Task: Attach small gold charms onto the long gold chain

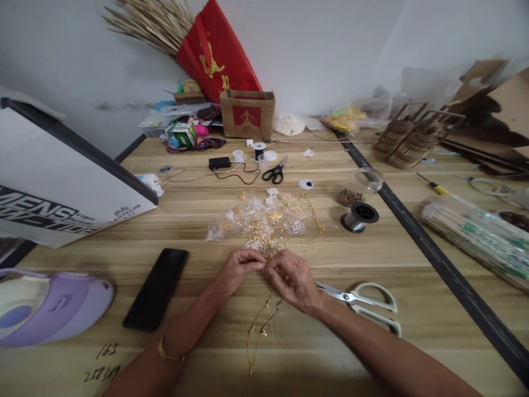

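Tabletop (372,259): pale wood planks, fills the view and carries everything.
White box (61,182): black-edged, lies at an angle at far left.
Purple cap (45,309): sits at the near left corner, well apart from the hands.
Phone (156,288): black, screen dark, lies flat just left of the left forearm.
Packets (260,220): a loose heap of clear bags of gold and silver fittings, just beyond the hands.
White scissors (363,303): lie closed, just right of the right wrist, blades pointing at the hand.
Left hand (237,270): fingers pinched shut at the top end of the chain, tips meeting those of the other hand.
Right hand (295,281): fingers curled and pinched on the same spot, knuckles up; cannot tell what small part sits between the tips.
Chain (260,325): gold, two strands, trails from the pinch toward the body and rests on the tabletop between the forearms.
Spool (359,216): black, wound with silver wire, stands right of the packets.

Step in hand, by the look of it: joining or closing a small fitting at the chain's top end.
Next move, as a judgement: calls for a steady two-handed pinch, the chain kept slack and untwisted, and any fresh fitting taken from the packets just ahead.
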`<state>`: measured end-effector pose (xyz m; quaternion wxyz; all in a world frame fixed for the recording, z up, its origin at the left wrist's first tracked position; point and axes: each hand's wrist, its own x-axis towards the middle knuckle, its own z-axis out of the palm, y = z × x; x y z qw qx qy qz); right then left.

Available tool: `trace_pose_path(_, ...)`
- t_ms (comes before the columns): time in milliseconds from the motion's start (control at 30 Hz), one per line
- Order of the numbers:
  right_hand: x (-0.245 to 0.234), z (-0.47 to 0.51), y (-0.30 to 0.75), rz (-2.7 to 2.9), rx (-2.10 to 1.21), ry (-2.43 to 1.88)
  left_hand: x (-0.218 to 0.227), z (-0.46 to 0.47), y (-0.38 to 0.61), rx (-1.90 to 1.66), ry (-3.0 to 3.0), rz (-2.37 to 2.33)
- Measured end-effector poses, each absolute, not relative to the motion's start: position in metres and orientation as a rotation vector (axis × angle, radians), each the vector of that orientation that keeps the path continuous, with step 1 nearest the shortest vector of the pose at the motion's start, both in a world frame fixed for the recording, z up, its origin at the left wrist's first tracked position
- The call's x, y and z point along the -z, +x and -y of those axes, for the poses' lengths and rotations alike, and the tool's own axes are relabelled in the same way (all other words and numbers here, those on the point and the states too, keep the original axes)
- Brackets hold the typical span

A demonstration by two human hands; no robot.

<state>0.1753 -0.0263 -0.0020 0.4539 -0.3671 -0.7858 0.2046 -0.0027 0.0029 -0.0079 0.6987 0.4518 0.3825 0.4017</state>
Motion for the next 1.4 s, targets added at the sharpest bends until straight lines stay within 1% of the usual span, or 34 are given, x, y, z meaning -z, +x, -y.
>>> trace_pose_path(800,0.0019,0.0263,0.1748,1.941,-0.497,-0.913,0.0035,-0.0019,-0.0008,-0.859,0.983,-0.880)
trace_pose_path(1400,-0.0005,0.0263,0.1747,1.931,-0.505,-0.891,0.0037,-0.0020,-0.0011,-0.898,0.932,-0.888)
